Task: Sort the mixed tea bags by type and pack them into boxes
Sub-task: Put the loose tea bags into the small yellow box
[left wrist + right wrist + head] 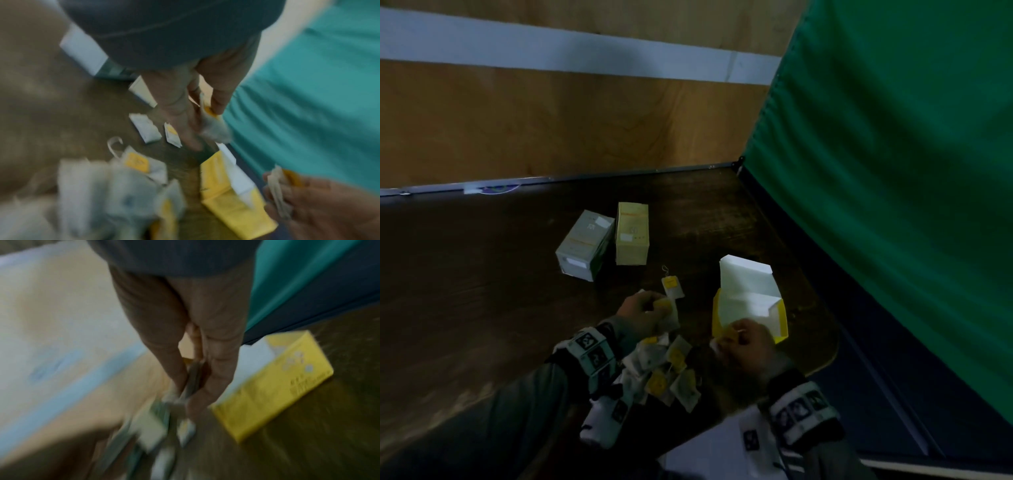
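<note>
A heap of mixed tea bags (pixel 667 373), some with yellow tags, lies on the dark table between my wrists. My left hand (pixel 645 310) pinches a yellow-tagged tea bag (pixel 211 123) above the heap. One more yellow-tagged bag (pixel 672 287) lies alone just beyond it. My right hand (pixel 748 339) holds a few yellow-tagged tea bags (pixel 281 191) next to the open yellow box (pixel 750 308), whose white lid stands up. A grey-green box (pixel 582 245) and a pale yellow box (pixel 632 233) stand shut farther back. Both wrist views are blurred.
A green curtain (pixel 893 171) hangs along the right side, close to the yellow box. A wooden wall panel (pixel 551 130) closes off the back of the table (pixel 465 274). The table's right corner (pixel 828 346) is rounded.
</note>
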